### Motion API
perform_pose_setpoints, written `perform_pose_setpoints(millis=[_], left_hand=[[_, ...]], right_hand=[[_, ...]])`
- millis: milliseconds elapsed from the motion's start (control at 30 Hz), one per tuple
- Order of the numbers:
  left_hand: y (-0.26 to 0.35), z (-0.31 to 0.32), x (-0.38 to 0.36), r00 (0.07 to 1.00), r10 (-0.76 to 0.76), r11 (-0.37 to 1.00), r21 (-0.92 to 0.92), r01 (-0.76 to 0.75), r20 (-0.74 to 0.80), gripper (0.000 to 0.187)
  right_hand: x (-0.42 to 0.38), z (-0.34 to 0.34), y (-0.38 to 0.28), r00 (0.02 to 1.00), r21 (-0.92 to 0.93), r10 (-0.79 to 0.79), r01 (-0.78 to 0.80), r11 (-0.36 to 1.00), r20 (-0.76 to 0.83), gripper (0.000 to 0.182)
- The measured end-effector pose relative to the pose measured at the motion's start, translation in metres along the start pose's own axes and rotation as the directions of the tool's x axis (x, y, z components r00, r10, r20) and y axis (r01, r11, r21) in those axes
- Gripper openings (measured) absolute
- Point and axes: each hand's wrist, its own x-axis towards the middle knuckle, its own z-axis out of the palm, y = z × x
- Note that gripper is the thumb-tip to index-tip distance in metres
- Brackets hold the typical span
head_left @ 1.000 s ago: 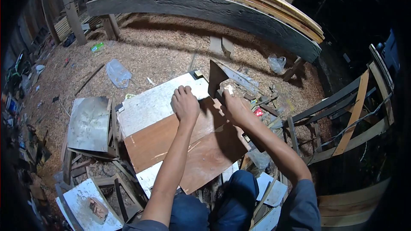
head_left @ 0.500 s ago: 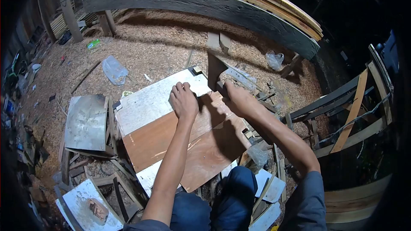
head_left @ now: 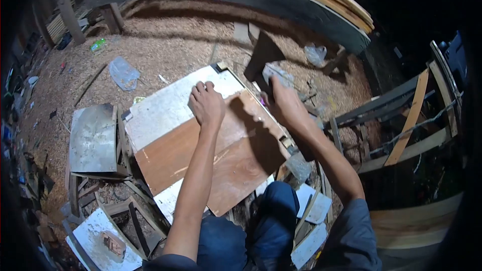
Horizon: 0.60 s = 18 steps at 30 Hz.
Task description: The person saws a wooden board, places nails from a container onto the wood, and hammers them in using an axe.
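Note:
My left hand [head_left: 207,104] rests on the work surface with its fingers curled and close together, where a white panel [head_left: 168,103] meets a brown plywood sheet [head_left: 170,158]. Whatever lies under those fingers is hidden. My right hand [head_left: 286,99] is closed round the handle of a hatchet-like tool with a broad dark blade [head_left: 265,55], raised beyond the right edge of the panel. The blade flares outward and is somewhat blurred. A second brown plywood piece [head_left: 246,170] lies nearer my knees, partly in the shadow of my right arm.
A long bench [head_left: 226,5] stacked with boards crosses the back. To the left stand a metal-topped stool [head_left: 93,138] and a white panel with a hole [head_left: 95,236]. A wooden frame [head_left: 411,120] stands at right. Plastic bags [head_left: 124,74] and wood shavings litter the ground.
The tool in my right hand has risen and swung away from the panel, its blade now tilted outward. My left hand stays on the boards. The whole view has shifted slightly.

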Motion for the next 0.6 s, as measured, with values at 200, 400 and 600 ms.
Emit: perform_pose_setpoints(millis=[200,400,600], left_hand=[[0.002,-0.001,0.001,0.999,0.017,1.000,0.025,-0.016,-0.027,0.020],[0.002,-0.004,0.000,1.000,0.000,1.000,0.004,0.000,0.015,0.021],[-0.003,0.006,0.001,1.000,-0.020,1.000,0.008,0.020,0.011,0.023]], right_hand=[[-0.006,0.002,-0.014,0.979,-0.042,0.151,-0.147,0.988,0.133,0.028],[0.000,0.030,0.023,0.986,-0.038,0.059,-0.053,0.998,0.157,0.034],[-0.007,-0.001,-0.023,0.995,-0.046,0.102,-0.101,0.994,0.006,0.026]])
